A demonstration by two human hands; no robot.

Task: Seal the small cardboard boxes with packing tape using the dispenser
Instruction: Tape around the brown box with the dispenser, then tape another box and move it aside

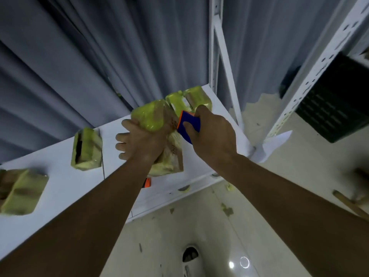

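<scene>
A small cardboard box point(153, 116) wrapped in yellow-green tape sits on top of another box point(169, 158) on the white table point(60, 180). My left hand point(139, 140) grips the upper box from its near left side. My right hand point(211, 132) holds the blue and orange tape dispenser point(187, 124) against the box's right edge. Two more taped boxes point(189, 98) stand just behind. Another taped box point(86, 148) stands to the left, and a further one point(22, 190) lies at the far left.
Grey curtains point(79, 56) hang behind the table. A white metal shelf frame point(219, 56) rises at the right, with a dark crate point(335, 100) on it. A small orange object point(147, 182) lies near the table's front edge. Tape scraps litter the floor point(225, 208).
</scene>
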